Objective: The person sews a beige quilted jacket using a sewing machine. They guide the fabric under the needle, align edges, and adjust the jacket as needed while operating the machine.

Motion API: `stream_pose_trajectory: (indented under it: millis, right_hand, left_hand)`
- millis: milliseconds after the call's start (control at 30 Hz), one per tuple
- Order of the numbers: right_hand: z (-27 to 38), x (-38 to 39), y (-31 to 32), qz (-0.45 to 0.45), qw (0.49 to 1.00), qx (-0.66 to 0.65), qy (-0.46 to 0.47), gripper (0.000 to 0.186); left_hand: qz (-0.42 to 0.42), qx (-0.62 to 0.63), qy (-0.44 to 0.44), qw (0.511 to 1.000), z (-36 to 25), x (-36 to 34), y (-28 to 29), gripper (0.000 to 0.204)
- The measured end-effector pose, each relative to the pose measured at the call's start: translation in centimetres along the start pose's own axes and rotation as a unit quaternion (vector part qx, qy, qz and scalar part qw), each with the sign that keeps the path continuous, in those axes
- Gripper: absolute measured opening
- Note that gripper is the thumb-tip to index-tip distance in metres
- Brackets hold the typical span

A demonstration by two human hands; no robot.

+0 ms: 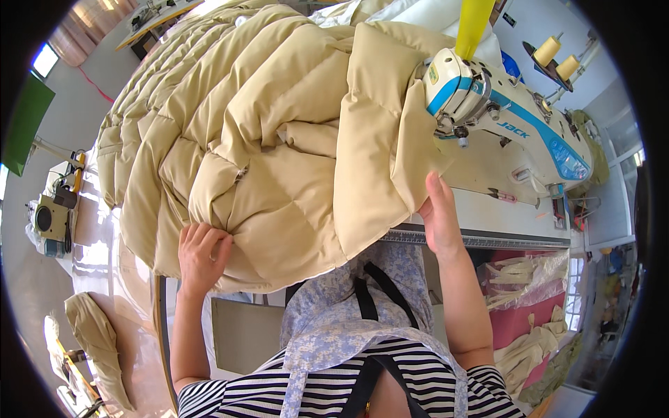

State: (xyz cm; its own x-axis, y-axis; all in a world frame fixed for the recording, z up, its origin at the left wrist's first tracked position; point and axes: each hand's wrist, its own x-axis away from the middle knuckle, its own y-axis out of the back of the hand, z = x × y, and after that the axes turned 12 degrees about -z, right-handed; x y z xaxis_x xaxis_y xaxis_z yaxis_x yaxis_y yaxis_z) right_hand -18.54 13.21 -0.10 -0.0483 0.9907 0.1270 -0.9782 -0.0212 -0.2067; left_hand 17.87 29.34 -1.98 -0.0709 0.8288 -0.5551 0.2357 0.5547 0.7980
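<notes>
Two bare hands on one big tan quilted piece (293, 188). It is puffy, seamed into channels, heaped from 9 o'clock through 12, with its near edge hanging over the table front toward 6. A smoother flap of it runs up at 1 o'clock, against the head of the sewing machine.

Left hand (203, 254), at 8 o'clock near the front edge: fingers curled in, grasping a fold of the cloth; creases fan out from the fingertips. Right hand (440, 216), at 3 o'clock: fingers fairly straight and pointing toward 12, set against the flap's right edge. Thumb side poorly seen; I cannot tell whether that hand pinches the cloth or only steadies it.

White-and-blue sewing machine (516, 122) at 2 o'clock, arm slanting out toward 3. Upright yellow strip (475, 28) above its head at 1 o'clock. Two yellowish thread cones (547, 51) beyond, at 2. Small pinkish tool (503, 196) lies on the white tabletop (536, 226) at 3, near the machine; dark ruler strip (481, 242) follows the table's front edge.

At 4 o'clock, loose tan cloth (533, 352). At 8, farther out than the left hand, another tan cloth piece (97, 341).
</notes>
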Motion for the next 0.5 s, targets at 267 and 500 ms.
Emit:
stream_pose_trajectory:
  millis: [267, 500]
  right_hand:
    - [-1.1, -3.4, -3.8, 0.032, 0.996, 0.042, 0.07, 0.024]
    - [-3.4, 0.4, -1.6, 0.058, 0.95, 0.283, 0.122, 0.019]
  left_hand:
    - [-0.168, 0.056, -0.038, 0.984, -0.4, -15.6, -4.7, 0.07]
    - [0.051, -0.007, 0.135, 0.989, 2.8, -22.9, -15.0, 0.072]
